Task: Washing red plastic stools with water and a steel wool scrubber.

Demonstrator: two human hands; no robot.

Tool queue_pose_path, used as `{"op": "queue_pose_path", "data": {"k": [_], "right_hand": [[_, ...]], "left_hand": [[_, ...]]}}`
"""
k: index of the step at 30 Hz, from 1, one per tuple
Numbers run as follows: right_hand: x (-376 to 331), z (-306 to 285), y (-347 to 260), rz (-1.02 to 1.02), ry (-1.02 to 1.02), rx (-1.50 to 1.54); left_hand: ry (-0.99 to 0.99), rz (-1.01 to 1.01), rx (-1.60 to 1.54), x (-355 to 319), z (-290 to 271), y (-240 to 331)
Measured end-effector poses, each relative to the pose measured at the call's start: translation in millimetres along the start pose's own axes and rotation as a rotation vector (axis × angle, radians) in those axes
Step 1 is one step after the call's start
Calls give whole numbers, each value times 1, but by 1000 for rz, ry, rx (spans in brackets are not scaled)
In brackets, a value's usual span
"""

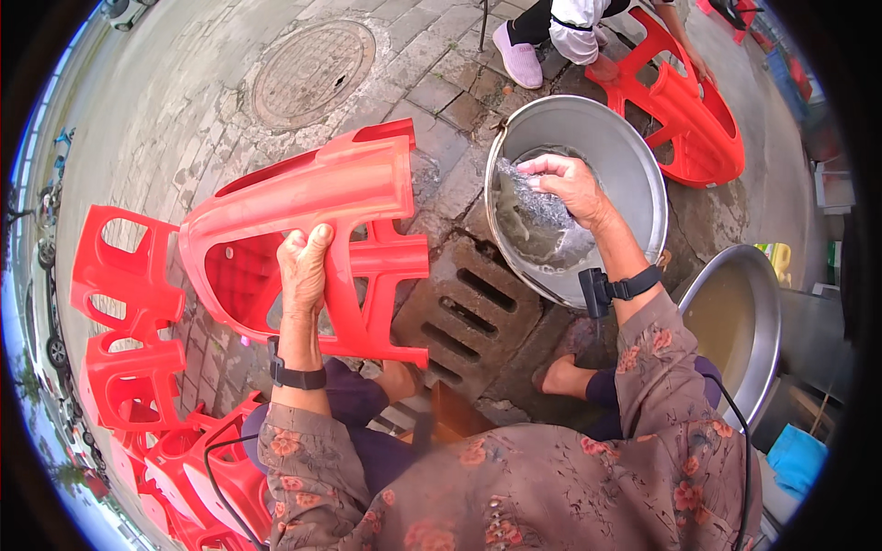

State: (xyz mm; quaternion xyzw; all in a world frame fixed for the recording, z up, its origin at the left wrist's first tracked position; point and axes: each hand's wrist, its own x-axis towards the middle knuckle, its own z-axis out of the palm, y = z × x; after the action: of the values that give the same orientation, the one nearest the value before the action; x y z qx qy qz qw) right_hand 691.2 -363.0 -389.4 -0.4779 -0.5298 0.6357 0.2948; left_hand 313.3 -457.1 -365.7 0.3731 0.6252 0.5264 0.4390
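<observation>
Brick paving point(211, 119) is spreading across the outdoor ground, with a round manhole cover point(312, 73) lying at upper left and a slotted drain grate point(510, 331) sitting between the person's feet. The left hand point(306, 266) is gripping a red plastic stool point(322, 193), fingers closed around its edge; the stool is tilting on its side left of the grate. The right hand point(574, 188) is half curling around a silvery, crinkled scrubber point(537, 202) inside the mouth of a metal bucket point(634, 165) that is holding water (whether the scrubber is touching it, I cannot tell). A wide metal basin point(770, 312) of tan water is standing at right. More red stools point(138, 367) are crowding the left, while a co-worker point(579, 28) at the top is handling another red stool point(680, 106).
</observation>
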Motion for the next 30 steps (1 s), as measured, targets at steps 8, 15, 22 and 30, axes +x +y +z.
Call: {"op": "queue_pose_path", "data": {"k": [8, 15, 22, 30], "right_hand": [[-20, 202, -71, -790, 356, -735], [-21, 156, -31, -630, 601, -829], [-24, 147, -31, -539, 583, -805], [-31, 168, -66, -309, 365, -921]], "left_hand": [[-11, 129, 172, -6, 37, -15], [65, 96, 236, -31, 69, -25], [-16, 121, 166, -27, 72, -25], [-187, 161, 355, -55, 83, -10]]}}
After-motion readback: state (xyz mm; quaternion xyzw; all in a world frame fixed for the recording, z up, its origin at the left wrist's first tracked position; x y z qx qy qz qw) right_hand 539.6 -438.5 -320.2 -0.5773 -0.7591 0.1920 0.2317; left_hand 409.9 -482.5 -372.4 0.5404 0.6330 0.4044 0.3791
